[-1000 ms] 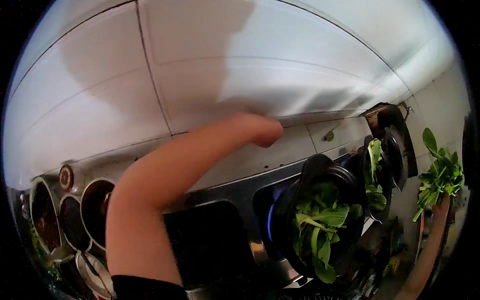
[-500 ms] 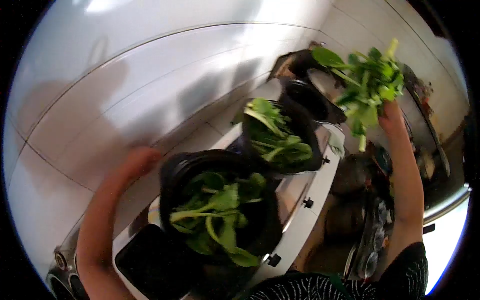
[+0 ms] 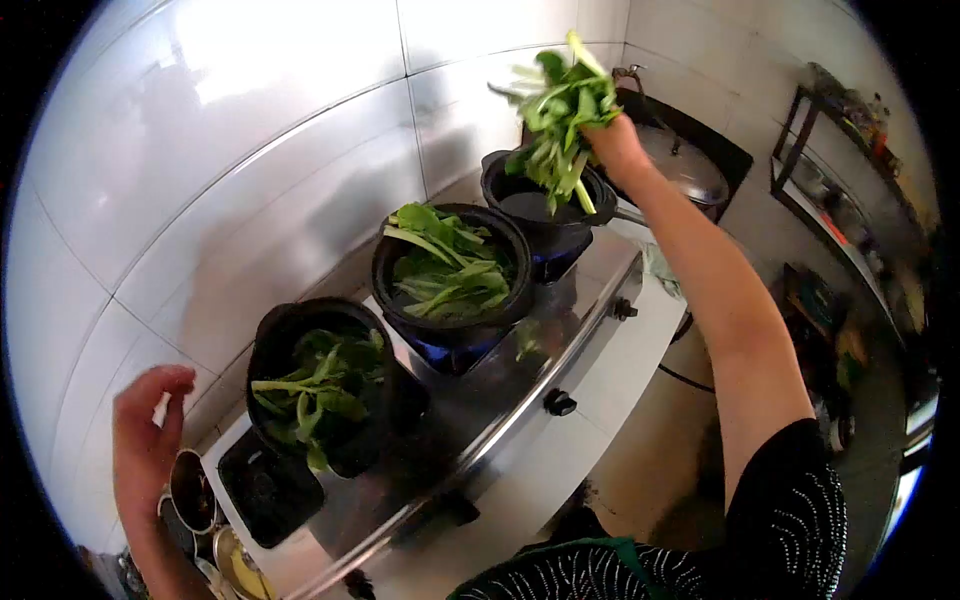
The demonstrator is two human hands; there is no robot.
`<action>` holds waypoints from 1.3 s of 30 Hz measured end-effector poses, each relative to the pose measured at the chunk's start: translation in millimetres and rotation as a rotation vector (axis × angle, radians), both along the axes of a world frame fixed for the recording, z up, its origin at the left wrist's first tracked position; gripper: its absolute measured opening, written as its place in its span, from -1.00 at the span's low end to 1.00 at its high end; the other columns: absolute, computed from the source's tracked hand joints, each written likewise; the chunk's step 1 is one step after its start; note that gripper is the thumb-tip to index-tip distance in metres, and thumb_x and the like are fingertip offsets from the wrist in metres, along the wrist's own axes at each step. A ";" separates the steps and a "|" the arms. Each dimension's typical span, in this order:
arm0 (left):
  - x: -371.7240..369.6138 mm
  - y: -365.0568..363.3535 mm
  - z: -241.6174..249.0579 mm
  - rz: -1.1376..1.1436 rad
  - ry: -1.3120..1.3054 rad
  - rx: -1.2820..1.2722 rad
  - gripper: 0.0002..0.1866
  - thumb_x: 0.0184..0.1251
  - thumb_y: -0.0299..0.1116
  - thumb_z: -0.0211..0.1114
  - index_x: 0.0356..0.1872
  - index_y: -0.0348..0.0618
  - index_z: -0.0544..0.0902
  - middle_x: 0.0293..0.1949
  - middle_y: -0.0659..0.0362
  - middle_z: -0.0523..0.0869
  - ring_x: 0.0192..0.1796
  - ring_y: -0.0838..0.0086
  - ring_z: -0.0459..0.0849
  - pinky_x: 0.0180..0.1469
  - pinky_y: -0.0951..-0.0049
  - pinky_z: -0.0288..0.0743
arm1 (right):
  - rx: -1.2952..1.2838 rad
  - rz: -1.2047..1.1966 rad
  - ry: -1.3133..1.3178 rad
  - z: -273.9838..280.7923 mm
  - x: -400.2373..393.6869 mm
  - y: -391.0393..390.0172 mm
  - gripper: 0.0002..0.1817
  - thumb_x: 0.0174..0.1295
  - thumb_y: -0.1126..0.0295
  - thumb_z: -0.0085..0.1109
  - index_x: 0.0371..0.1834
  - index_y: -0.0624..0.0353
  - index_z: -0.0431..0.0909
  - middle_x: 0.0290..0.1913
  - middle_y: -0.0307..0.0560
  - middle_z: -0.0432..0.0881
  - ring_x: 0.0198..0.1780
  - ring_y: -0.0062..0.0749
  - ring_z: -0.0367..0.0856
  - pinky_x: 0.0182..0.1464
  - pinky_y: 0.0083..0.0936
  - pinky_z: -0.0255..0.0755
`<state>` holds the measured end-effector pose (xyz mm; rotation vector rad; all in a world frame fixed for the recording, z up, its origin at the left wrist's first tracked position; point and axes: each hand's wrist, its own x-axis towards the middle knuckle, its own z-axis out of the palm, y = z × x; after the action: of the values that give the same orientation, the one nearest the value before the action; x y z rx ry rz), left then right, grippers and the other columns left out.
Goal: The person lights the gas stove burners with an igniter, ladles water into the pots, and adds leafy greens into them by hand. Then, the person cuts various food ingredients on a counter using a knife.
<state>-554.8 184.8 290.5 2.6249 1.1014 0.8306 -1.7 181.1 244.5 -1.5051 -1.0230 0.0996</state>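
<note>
A bunch of leafy greens (image 3: 565, 115) with pale stems is gripped in my right hand (image 3: 618, 152), above the farthest black pot (image 3: 505, 197). Some leaves hang down over that pot's opening. My left hand (image 3: 152, 410) is held near the tiled wall, left of the nearest pot; its fingers curve, a gap shows beside the thumb, and it holds nothing. Leafy greens (image 3: 455, 262) lie in the middle black pot (image 3: 525, 250). More greens (image 3: 320, 380) fill the nearest black pot (image 3: 262, 335), one leaf hanging over its rim.
Blue flames (image 3: 455, 355) burn under the middle pot on the steel stove (image 3: 500, 410). A lidded pan (image 3: 690, 165) stands in the far corner beneath a tap (image 3: 630, 72). Small containers (image 3: 195, 490) sit at the lower left. A metal rack (image 3: 840, 225) stands at the right.
My right hand has brought the bunch of greens from the right to above the farthest pot. The left hand has drawn farther left. The view has shifted, showing more of the stove.
</note>
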 end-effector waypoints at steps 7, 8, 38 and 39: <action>103.3 -140.5 9.0 0.076 0.191 0.128 -0.74 -0.14 -0.72 0.10 -0.34 -0.27 0.55 -0.33 0.00 0.62 -0.29 0.13 0.57 -0.19 0.33 0.43 | -0.654 0.243 -0.831 -68.7 64.7 39.1 -0.53 -0.11 0.28 0.26 -0.06 0.12 0.45 -0.20 0.14 0.57 -0.12 0.02 0.51 -0.08 -0.25 0.40; 118.6 -156.0 9.8 0.091 0.219 0.132 -0.73 -0.17 -0.71 0.12 -0.35 -0.25 0.55 -0.34 0.01 0.62 -0.29 0.13 0.57 -0.20 0.32 0.42 | -0.739 0.292 -0.926 -47.7 46.4 22.0 -0.54 -0.11 0.22 0.27 -0.10 0.12 0.45 -0.19 0.11 0.57 -0.14 0.00 0.53 -0.09 -0.24 0.42; 461.9 40.4 -55.0 0.090 0.231 -0.044 -0.72 -0.02 -0.57 0.15 -0.19 -0.24 0.50 -0.32 -0.12 0.59 -0.17 -0.03 0.52 -0.17 0.16 0.41 | -0.488 1.347 -0.857 -16.6 134.9 79.1 -0.46 -0.12 0.52 0.17 0.05 0.19 0.36 -0.11 0.02 0.55 -0.20 -0.19 0.55 -0.18 -0.40 0.41; 463.2 36.9 -51.5 0.108 0.233 -0.047 -0.72 -0.02 -0.57 0.15 -0.19 -0.24 0.50 -0.32 -0.12 0.59 -0.17 -0.03 0.52 -0.17 0.16 0.41 | -0.479 1.364 -0.861 -16.6 138.1 87.6 -0.46 -0.12 0.52 0.17 0.05 0.19 0.36 -0.11 0.02 0.55 -0.20 -0.19 0.55 -0.18 -0.40 0.41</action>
<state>-91.6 221.8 239.0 2.6945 1.3128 0.5189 136.4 268.6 227.9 -0.9404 -2.7452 0.7332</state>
